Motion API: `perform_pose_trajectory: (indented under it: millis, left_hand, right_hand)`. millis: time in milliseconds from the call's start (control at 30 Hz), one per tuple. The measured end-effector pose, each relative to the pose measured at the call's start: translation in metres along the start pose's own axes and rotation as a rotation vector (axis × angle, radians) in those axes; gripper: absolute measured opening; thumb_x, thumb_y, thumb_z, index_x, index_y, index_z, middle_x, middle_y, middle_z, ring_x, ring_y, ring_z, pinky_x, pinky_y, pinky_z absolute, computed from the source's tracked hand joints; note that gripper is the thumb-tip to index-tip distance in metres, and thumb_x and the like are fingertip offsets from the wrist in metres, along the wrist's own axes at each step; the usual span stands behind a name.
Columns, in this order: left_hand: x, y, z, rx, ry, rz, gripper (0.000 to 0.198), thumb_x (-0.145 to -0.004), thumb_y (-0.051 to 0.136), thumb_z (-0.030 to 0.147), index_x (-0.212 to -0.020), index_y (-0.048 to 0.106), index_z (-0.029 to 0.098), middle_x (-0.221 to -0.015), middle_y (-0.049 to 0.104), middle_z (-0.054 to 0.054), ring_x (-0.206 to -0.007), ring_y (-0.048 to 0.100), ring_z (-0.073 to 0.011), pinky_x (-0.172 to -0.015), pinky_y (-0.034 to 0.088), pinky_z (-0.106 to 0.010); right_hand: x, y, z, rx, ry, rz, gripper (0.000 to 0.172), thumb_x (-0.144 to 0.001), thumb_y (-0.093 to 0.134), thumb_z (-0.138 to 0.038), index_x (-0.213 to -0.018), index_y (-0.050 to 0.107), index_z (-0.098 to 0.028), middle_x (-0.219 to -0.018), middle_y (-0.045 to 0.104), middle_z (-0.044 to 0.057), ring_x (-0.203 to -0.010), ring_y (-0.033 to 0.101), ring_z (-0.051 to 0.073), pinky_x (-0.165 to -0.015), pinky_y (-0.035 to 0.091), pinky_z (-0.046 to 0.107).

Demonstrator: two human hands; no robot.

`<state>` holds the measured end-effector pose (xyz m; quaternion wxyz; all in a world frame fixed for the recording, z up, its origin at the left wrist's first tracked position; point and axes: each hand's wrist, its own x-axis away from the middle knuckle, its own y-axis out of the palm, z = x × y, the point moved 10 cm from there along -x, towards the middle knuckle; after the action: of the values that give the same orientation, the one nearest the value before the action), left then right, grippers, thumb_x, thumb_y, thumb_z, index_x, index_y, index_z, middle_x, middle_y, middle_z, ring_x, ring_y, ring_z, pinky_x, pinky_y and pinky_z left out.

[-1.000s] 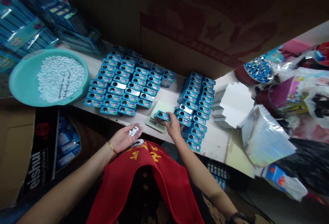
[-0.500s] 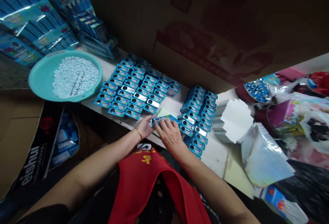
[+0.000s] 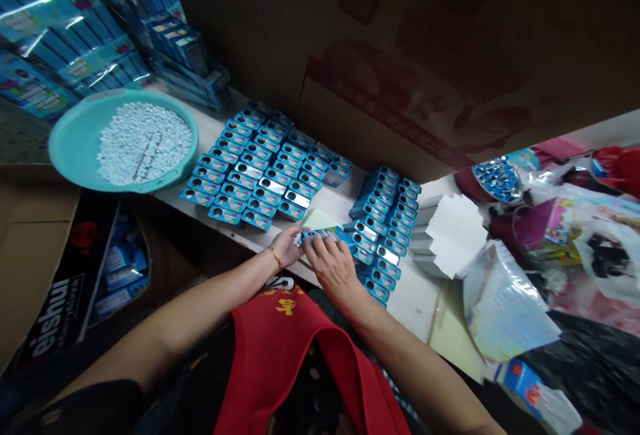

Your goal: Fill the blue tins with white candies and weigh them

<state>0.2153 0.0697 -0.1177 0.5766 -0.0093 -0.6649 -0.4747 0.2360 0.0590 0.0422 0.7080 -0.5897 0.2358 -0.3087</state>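
Note:
My right hand [image 3: 333, 263] grips a small blue tin [image 3: 327, 236] over a pale green scale [image 3: 316, 220] at the table's front edge. Cupped against the tin's left end is my left hand [image 3: 287, 244], closed on several small white tablets [image 3: 298, 240]. A gold bracelet circles my left wrist. Left of the scale, a block of blue tins [image 3: 260, 168] lies in rows on the white table [image 3: 415, 285]. To its right stands a second stack of blue tins [image 3: 385, 222].
A teal basin [image 3: 75, 148] heaped with white tablets sits at the table's left end. Wrapped blue packs [image 3: 60, 42] pile up behind it. Folded white cartons [image 3: 447, 228] and shiny bags [image 3: 500, 302] lie to the right. A brown cardboard wall [image 3: 400, 55] closes the back.
My left hand, which lay open with tablets near my body, has come up to the tin's left end. My right hand has closed over the tin on the scale. The view tilted slightly.

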Motion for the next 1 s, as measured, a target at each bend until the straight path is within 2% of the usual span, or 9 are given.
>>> perform_pose_trajectory:
  millis: [167, 300, 467, 533, 667, 833, 933, 1000]
  left_hand:
    - [-0.004, 0.001, -0.003, -0.003, -0.006, 0.011, 0.021, -0.075, 0.047, 0.017, -0.09, 0.059, 0.012, -0.057, 0.058, -0.002, -0.051, 0.054, -0.0106, -0.053, 0.044, -0.021]
    - [-0.007, 0.004, -0.009, -0.014, -0.031, 0.003, 0.023, -0.076, 0.046, 0.017, -0.093, 0.059, 0.012, -0.057, 0.058, -0.002, -0.05, 0.054, -0.0106, -0.052, 0.043, -0.021]
    - [-0.011, 0.004, -0.012, -0.02, -0.058, -0.013, 0.025, -0.074, 0.048, 0.018, -0.096, 0.059, 0.012, -0.06, 0.059, -0.002, -0.053, 0.055, -0.0108, -0.054, 0.044, -0.022]
    - [-0.012, 0.004, -0.011, -0.015, -0.058, -0.024, 0.024, -0.074, 0.049, 0.018, -0.095, 0.059, 0.012, -0.06, 0.059, -0.002, -0.053, 0.055, -0.011, -0.054, 0.044, -0.022]
    - [-0.013, 0.005, -0.008, 0.006, -0.042, -0.04, 0.017, -0.076, 0.046, 0.017, -0.085, 0.06, 0.012, -0.059, 0.058, -0.003, -0.054, 0.056, -0.0119, -0.055, 0.046, -0.024]
    - [-0.015, 0.001, -0.005, 0.013, -0.028, -0.036, 0.011, -0.075, 0.05, 0.015, -0.074, 0.059, 0.01, -0.06, 0.059, -0.005, -0.054, 0.057, -0.013, -0.058, 0.05, -0.028]
    - [-0.016, -0.004, 0.0, 0.007, -0.024, -0.031, 0.01, -0.073, 0.051, 0.013, -0.074, 0.059, 0.008, -0.064, 0.061, -0.009, -0.058, 0.059, -0.0143, -0.06, 0.051, -0.028]
    - [-0.013, -0.011, 0.004, -0.001, -0.012, -0.013, 0.011, -0.074, 0.05, 0.014, -0.074, 0.059, 0.008, -0.066, 0.062, -0.01, -0.06, 0.061, -0.0153, -0.06, 0.052, -0.028]
  right_hand:
    - [0.001, 0.003, 0.003, 0.005, 0.016, -0.011, 0.03, -0.083, 0.04, -0.014, -0.113, 0.045, -0.016, -0.103, 0.052, 0.01, -0.082, 0.043, 0.02, -0.065, 0.031, 0.034]
    - [-0.001, 0.006, 0.002, 0.028, 0.0, -0.036, 0.024, -0.082, 0.041, -0.014, -0.105, 0.049, -0.015, -0.096, 0.054, 0.008, -0.08, 0.043, 0.02, -0.065, 0.031, 0.033]
    - [-0.002, -0.006, -0.003, 0.041, -0.02, -0.019, 0.03, -0.083, 0.041, -0.014, -0.112, 0.045, -0.014, -0.105, 0.051, 0.01, -0.083, 0.042, 0.02, -0.067, 0.031, 0.034]
    - [-0.002, -0.005, -0.002, 0.033, -0.013, -0.029, 0.029, -0.082, 0.041, -0.014, -0.111, 0.046, -0.014, -0.102, 0.052, 0.01, -0.082, 0.042, 0.02, -0.066, 0.031, 0.034]
    - [-0.002, 0.005, 0.014, -0.005, 0.057, -0.064, 0.028, -0.082, 0.042, -0.014, -0.11, 0.046, -0.016, -0.094, 0.054, 0.008, -0.078, 0.043, 0.019, -0.065, 0.03, 0.033]
    - [0.009, 0.009, 0.04, -0.095, 0.182, -0.045, 0.035, -0.08, 0.046, -0.015, -0.114, 0.044, -0.019, -0.097, 0.054, 0.008, -0.082, 0.044, 0.021, -0.067, 0.032, 0.033]
    - [0.02, 0.021, 0.059, -0.248, 0.292, -0.006, 0.038, -0.075, 0.051, -0.018, -0.113, 0.045, -0.018, -0.099, 0.053, 0.008, -0.086, 0.045, 0.021, -0.071, 0.035, 0.033]
    - [0.027, 0.036, 0.073, -0.399, 0.373, 0.041, 0.037, -0.074, 0.052, -0.019, -0.111, 0.046, -0.017, -0.1, 0.052, 0.008, -0.088, 0.046, 0.021, -0.074, 0.037, 0.033]
